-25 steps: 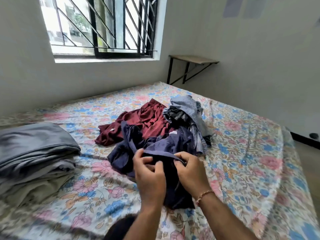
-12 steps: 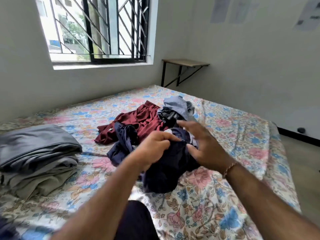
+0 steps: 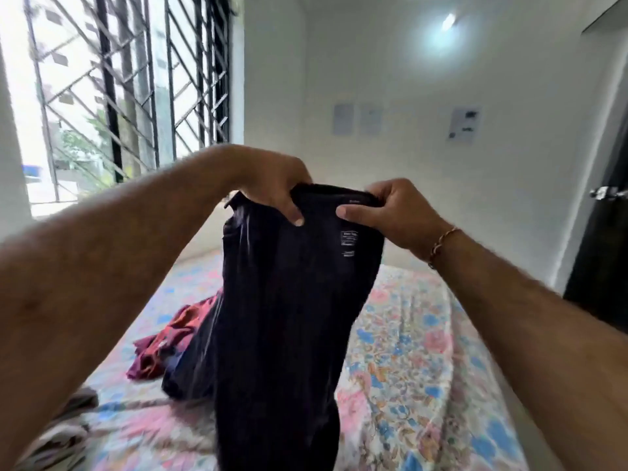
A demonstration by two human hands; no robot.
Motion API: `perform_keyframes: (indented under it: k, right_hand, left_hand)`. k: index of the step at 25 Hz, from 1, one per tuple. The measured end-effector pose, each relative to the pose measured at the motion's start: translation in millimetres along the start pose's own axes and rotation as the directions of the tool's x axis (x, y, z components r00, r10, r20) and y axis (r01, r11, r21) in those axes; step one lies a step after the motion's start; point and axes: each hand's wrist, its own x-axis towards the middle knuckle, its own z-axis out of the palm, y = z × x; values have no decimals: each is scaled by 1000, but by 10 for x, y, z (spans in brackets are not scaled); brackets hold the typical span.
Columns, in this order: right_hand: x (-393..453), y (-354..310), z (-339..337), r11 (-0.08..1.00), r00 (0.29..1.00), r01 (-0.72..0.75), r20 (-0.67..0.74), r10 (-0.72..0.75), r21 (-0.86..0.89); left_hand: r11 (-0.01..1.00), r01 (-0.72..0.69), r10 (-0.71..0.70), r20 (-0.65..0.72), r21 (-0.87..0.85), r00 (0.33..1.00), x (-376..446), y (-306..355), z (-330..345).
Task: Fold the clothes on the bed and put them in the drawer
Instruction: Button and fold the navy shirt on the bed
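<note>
A dark navy garment [image 3: 285, 321] hangs in the air in front of me, with a white printed label near its top edge. My left hand [image 3: 275, 185] grips that top edge on the left, and my right hand [image 3: 390, 212] pinches it on the right. The cloth drops down to the flowered bed [image 3: 414, 362] and hides most of the clothes pile behind it. A maroon garment [image 3: 166, 341] lies crumpled on the bed left of the hanging cloth.
A stack of folded grey cloth [image 3: 64, 430] shows at the lower left edge. A barred window [image 3: 129, 86] fills the left wall. A dark door with a metal handle [image 3: 608, 192] stands at the right. Papers are stuck on the far wall.
Both hands have lifted the navy garment off the pile and raised it high, so it now hangs lengthwise. The view has tilted upward toward the far wall.
</note>
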Motion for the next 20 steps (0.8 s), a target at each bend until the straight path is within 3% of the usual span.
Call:
perform_keyframes:
  k: [3,5,8,11,20]
  right_hand:
    - [61,-287,-757,900,990,19,132,43,-435]
    - [-2,-430,-1197,810,984,-38,120,132,-585]
    - [-87,-506,-1607,729,981,-163,-29,193,-664]
    - [-236,-486,-1936,704,974,-214,-94,206,-677]
    - [-488,-461,-2488,712,970,-239,-188,151,-660]
  left_hand:
    - [1000,11,-10,-154,6,988,-20,27,-443]
    - [998,-60,54,-253,-15,966,-32,137,-691]
    - [983,-168,131,-348,-78,928,86,316,-853]
    - [978,-208,180,-427,-20,886,313,494,-904]
    - [982,-92,177,-632,166,754,644,886,-885]
